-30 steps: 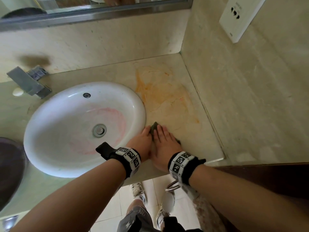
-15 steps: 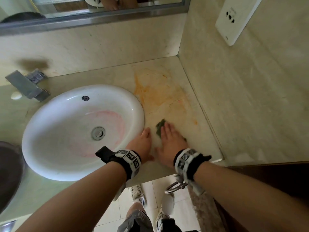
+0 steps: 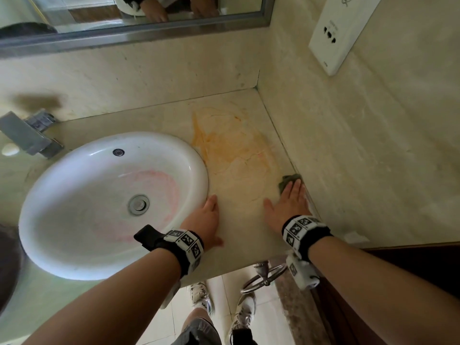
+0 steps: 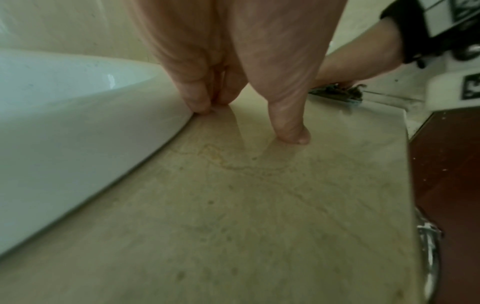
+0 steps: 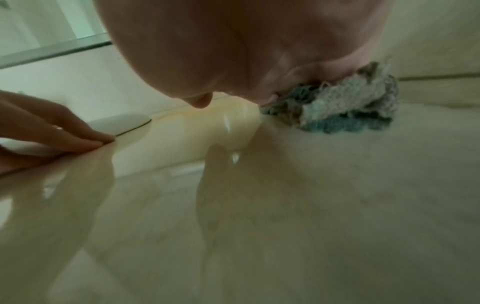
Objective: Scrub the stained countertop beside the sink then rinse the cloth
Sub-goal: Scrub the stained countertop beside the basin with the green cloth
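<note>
Flat right hand (image 3: 290,204) presses the green cloth (image 3: 286,183) against the wall at centre right of the frame, mid-scrub; next, likely, a sweep up-frame across the orange stain (image 3: 231,145), left hand (image 3: 207,220) spread beside the sink (image 3: 74,245).

Bathroom, white basin (image 3: 74,220) in marble countertop (image 3: 239,195), faucet (image 3: 27,135), mirror (image 3: 124,11) above

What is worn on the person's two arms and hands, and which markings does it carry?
Both forearms are bare, without sleeves, and both hands are gloveless. The left hand has a black wrist strap carrying white panels with black square code markers. The right hand has a matching black strap, with a white marked block hanging under it.
</note>
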The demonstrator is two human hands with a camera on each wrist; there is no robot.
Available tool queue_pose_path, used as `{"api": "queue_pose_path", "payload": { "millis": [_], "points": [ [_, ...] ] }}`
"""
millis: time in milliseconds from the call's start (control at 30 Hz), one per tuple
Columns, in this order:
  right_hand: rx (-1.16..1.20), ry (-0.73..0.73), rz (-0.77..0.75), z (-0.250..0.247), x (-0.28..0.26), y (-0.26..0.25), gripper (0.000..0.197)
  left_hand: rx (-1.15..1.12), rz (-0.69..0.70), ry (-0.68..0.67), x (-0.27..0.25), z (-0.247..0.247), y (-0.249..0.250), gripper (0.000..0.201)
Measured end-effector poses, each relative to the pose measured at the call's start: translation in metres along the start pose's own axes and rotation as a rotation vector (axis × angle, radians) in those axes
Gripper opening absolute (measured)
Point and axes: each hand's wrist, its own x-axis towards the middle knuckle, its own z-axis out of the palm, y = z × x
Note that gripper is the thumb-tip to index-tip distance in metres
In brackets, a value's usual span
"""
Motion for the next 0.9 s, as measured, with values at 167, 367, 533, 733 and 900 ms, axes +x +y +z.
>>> {"api": "queue_pose_path", "payload": {
  "millis": [167,367,533,733,900],
  "points": [
    [-0.037,0.001,-0.069,-0.020,0.029,-0.027,0.090,-0.011,-0.002,0.001,0.002,0.001,-0.002,0.121],
    [-0.194,-0.075,-0.437,-0.008,0.002,-0.083,0.085,0.027,0.030,0.005,0.002,0.000,-0.001,0.115],
    [-0.245,-0.118,-0.554,0.007,-0.015,-0.070,0.079,0.035,0.023,0.000,-0.001,-0.004,0.001,0.119],
    [-0.228,-0.095,-0.318,-0.019,0.004,-0.044,0.084,0.021,0.011,-0.015,-0.001,-0.005,0.002,0.119],
    [-0.227,-0.230,-0.491,-0.012,-0.038,-0.081,0.081,0.001,0.035,-0.002,-0.004,-0.010,0.005,0.107]
  ]
}}
